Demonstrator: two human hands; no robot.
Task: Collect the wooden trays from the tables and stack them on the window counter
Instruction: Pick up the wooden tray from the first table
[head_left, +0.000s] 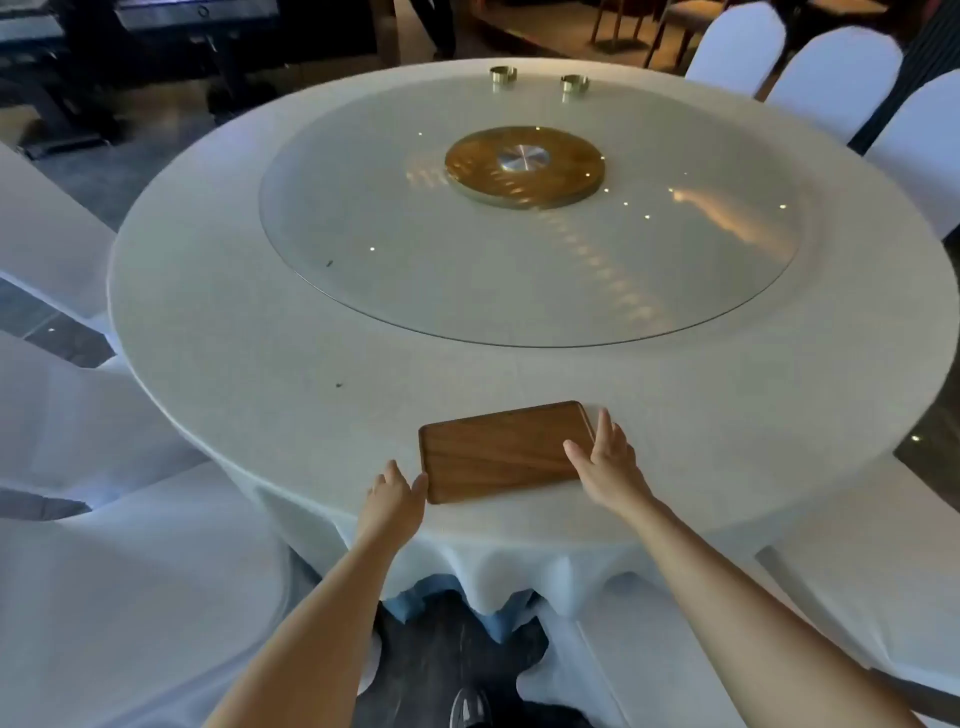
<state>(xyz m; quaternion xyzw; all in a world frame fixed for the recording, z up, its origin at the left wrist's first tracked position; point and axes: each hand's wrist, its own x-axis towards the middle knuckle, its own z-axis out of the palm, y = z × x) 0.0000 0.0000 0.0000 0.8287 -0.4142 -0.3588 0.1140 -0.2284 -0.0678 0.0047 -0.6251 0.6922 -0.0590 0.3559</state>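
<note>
Both hands, left and right, bracketed the wooden tray on the bench (grip wide, not yet closed), so the pickup looked to need a squeeze and lift.

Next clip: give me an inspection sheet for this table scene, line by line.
Surface: round table under a white cloth, with a glass turntable on a brass hub.
Job's things: one wooden tray lying flat near the table's near edge.
Clutter: two small brass rings at the far edge.
Grippers: left hand open at the tray's left end; right hand open at its right end.
Cables: nothing seen.
Surroundings: white-covered chairs around the table; dark floor.
</note>
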